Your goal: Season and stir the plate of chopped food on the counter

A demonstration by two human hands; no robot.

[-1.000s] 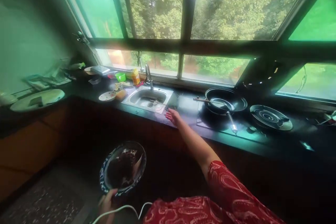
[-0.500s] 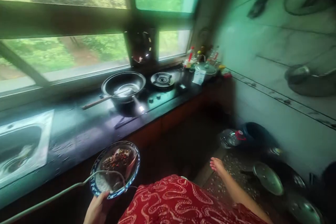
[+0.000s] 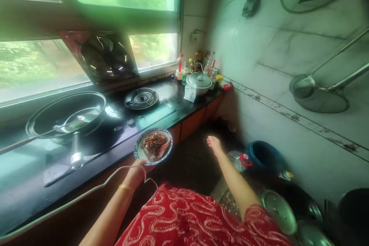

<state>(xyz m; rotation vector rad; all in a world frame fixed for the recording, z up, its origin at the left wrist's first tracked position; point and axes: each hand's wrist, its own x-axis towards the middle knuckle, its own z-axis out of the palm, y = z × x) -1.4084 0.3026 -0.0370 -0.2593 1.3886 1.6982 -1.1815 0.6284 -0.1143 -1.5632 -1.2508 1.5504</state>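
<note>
My left hand (image 3: pixel 137 173) grips the near rim of a blue-rimmed plate (image 3: pixel 168 148) that carries dark cooked food. It holds the plate level in the air just past the front edge of the dark counter (image 3: pixel 25 192). A thin white cable (image 3: pixel 83 196) loops across my left wrist. My right hand (image 3: pixel 214 143) is stretched forward over the floor with its fingers apart and nothing in it. Red patterned cloth (image 3: pixel 196 219) covers my body and upper right arm.
A black wok (image 3: pixel 65 117) with a spatula sits on the hob at left, beside a bare burner (image 3: pixel 141 98). A lidded white pot (image 3: pixel 199 82) and bottles (image 3: pixel 196 63) crowd the counter's far corner. Pot lids (image 3: pixel 278 209) and a blue bucket (image 3: pixel 263 154) lie on the floor at right.
The view has swung right from the sink to the stove corner. My right hand left the counter edge and now reaches over the floor. The plate rose and moved forward.
</note>
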